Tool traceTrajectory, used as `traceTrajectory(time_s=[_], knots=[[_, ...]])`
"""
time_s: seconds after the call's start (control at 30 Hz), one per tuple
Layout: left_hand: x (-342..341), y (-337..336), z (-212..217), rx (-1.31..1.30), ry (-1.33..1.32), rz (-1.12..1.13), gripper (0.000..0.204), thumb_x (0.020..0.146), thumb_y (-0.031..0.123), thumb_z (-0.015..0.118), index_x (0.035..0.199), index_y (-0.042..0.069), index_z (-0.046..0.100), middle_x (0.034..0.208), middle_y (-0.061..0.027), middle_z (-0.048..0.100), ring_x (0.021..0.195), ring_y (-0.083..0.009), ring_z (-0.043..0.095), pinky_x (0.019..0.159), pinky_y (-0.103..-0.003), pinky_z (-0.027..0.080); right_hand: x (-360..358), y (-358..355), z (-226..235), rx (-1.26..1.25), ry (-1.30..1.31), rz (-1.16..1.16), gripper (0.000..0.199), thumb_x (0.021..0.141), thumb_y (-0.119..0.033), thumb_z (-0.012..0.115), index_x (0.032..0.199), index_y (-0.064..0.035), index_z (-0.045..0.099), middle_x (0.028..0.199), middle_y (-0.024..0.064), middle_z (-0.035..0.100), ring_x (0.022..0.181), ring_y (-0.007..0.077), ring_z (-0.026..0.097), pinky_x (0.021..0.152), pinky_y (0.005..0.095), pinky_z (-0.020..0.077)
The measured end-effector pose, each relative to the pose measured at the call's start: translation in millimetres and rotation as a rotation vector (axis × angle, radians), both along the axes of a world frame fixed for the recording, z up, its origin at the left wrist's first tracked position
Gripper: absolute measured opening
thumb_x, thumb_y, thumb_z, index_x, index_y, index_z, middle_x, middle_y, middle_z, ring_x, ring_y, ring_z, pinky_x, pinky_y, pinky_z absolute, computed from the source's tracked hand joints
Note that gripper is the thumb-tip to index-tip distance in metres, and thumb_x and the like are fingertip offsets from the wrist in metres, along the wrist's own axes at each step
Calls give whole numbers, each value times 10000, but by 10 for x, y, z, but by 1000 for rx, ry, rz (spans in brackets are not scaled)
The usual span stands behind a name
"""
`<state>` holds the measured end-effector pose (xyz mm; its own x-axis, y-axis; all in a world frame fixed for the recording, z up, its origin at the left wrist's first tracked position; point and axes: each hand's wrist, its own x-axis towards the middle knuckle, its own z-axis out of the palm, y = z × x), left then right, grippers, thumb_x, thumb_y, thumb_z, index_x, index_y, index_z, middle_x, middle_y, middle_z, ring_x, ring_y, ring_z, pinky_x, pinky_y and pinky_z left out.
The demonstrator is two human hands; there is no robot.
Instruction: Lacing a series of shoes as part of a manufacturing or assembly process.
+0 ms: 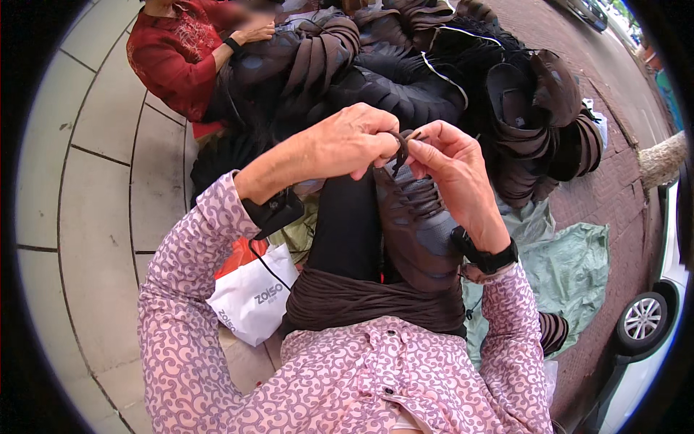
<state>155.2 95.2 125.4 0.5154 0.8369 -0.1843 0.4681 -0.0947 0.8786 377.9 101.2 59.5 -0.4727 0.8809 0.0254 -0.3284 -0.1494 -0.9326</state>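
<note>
I judge even tension best: left hand (347, 145) and right hand (452, 170) both pinch the dark lace (400, 148) above the shoe upper (416, 231) below them.

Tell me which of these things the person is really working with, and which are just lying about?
In use:
left hand and right hand, pinching a dark lace
brown shoe upper on the lap, partly laced

Lying about:
heap of dark shoe uppers
white bag
green sheet
another person's red sleeve
white car
</note>
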Motion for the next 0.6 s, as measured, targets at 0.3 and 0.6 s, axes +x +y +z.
traceTrajectory(time_s=[0.3, 0.6], knots=[[-150, -267, -100, -409, -464, 183, 286, 1061, 274, 634, 1066, 11, 746, 977, -43, 761, 664, -39, 624, 609, -168, 479, -49, -174, 192, 131, -18, -108, 48, 972, -46, 751, 994, -13, 723, 834, 11, 711, 713, 53, 605, 658, 209, 484], [-158, -395, -149, -301, -435, 272, 196, 1075, 194, 608, 1046, 31, 713, 1025, -44, 743, 736, -46, 642, 621, -198, 489, -110, -234, 221, 222, -110, -156, 56, 963, -33, 757, 1008, -4, 740, 847, 8, 716, 715, 52, 611, 649, 206, 488]])
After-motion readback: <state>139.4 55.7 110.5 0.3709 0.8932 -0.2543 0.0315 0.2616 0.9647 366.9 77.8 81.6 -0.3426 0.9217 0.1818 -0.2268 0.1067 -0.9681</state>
